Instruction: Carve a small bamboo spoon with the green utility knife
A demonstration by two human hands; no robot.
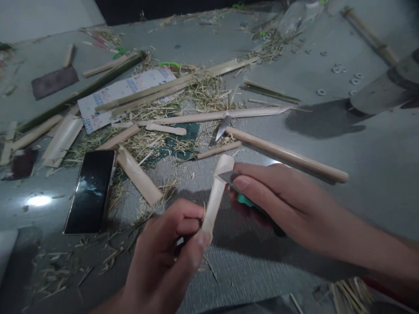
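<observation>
A pale carved piece of bamboo point(216, 200) stands tilted up from my left hand point(173, 248), which pinches its lower end between thumb and fingers. My right hand point(278, 196) is closed round a utility knife point(247, 201) with a green and black handle. The knife's blade point(228, 176) touches the bamboo just below its wider top end. Beyond the hands, a similar small carved piece point(166, 129) lies on a dark green mat point(191, 137) among shavings. A thin pointed tool point(218, 151) and a wooden-handled tool point(288, 152) with a metal head lie close by.
A phone point(90, 192) lies at left beside a split bamboo piece point(139, 174). Long bamboo strips point(183, 87), a printed sheet point(101, 104) and heaped shavings point(209, 93) spread across the table. Several small rings point(355, 81) and a thick bamboo tube point(376, 93) are at right.
</observation>
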